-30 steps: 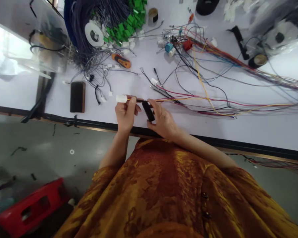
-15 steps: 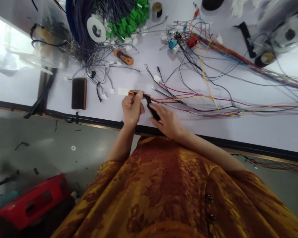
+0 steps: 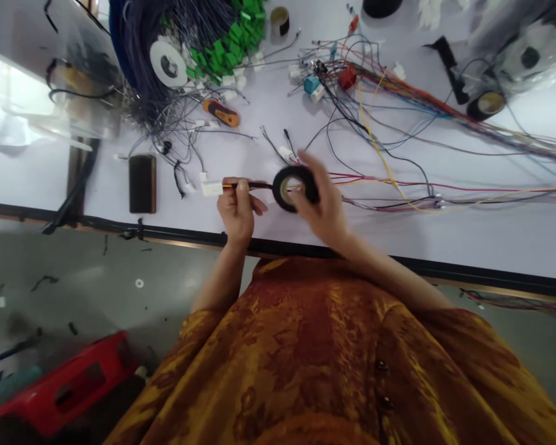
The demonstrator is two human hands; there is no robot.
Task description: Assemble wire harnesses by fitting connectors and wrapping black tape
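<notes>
Between thumb and fingers, my left hand [image 3: 237,216] pinches a thin wire bundle [image 3: 230,185] with yellow and dark strands. A white connector [image 3: 212,188] sticks out at its left end. Black wrapping covers the bundle just right of my thumb. My right hand [image 3: 328,210], slightly smeared by motion, grips a roll of black tape [image 3: 278,196] by its right side, thumb at the pale core. The roll faces up, its left edge against the wrapped bundle. Red, yellow and black wires [image 3: 375,180] run off to the right behind this hand.
An orange-black cutter [image 3: 221,114] and a dark rectangular case [image 3: 143,184] lie on the white table. Grey wires with green connectors [image 3: 231,46] are heaped behind. Another tape roll [image 3: 486,105] sits at the right. The table's black edge [image 3: 278,248] runs close to my body.
The tape roll has turned from edge-on to facing up, and my right hand has moved up and right with it. My left hand still pinches the wires, slightly further left in view.
</notes>
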